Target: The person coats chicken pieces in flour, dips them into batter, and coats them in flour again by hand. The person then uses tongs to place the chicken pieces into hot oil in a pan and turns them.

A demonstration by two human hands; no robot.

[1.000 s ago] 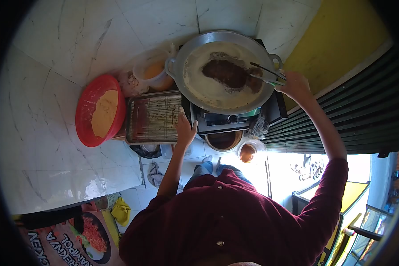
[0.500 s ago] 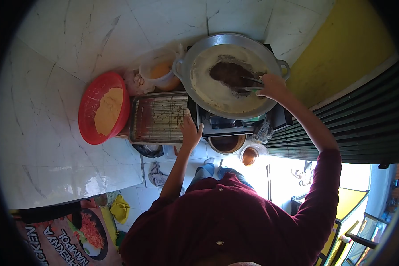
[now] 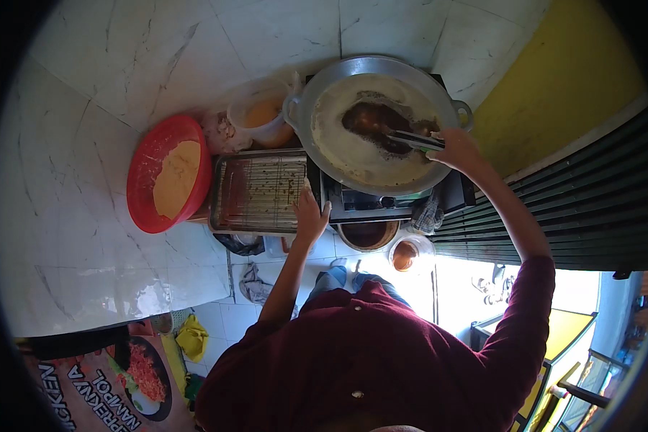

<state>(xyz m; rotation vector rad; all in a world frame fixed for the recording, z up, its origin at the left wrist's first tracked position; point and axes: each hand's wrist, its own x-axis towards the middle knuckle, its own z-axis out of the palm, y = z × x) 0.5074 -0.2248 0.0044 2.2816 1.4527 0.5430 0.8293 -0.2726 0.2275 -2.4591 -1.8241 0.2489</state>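
Note:
My right hand [image 3: 455, 150] grips a pair of metal tongs [image 3: 410, 138] over a wide metal wok [image 3: 324, 169]. The tongs' tips are close together at the dark, foam-ringed oil [image 3: 403, 119]. Browned pieces of food [image 3: 371, 119] show in the oil near the tips; their kind is unclear. My left hand [image 3: 311, 217] rests at the right edge of a metal tray with a wire rack [image 3: 255, 189], fingers stretched out and thumb apart. Crumbs lie on the rack.
Left of the tray stands a red basin [image 3: 138, 173] of pale flour-like powder. Behind it are a bag of pale pieces [image 3: 222, 135] and a plastic tub [image 3: 258, 114]. The wok sits on a stove [image 3: 353, 210]. Below are a brown-filled pot [image 3: 371, 232] and a container [image 3: 405, 253].
The tongs have swung and their tips have come closer together. Browned food now shows more plainly at the oil's surface. My right hand has shifted slightly right and down; my left stays put.

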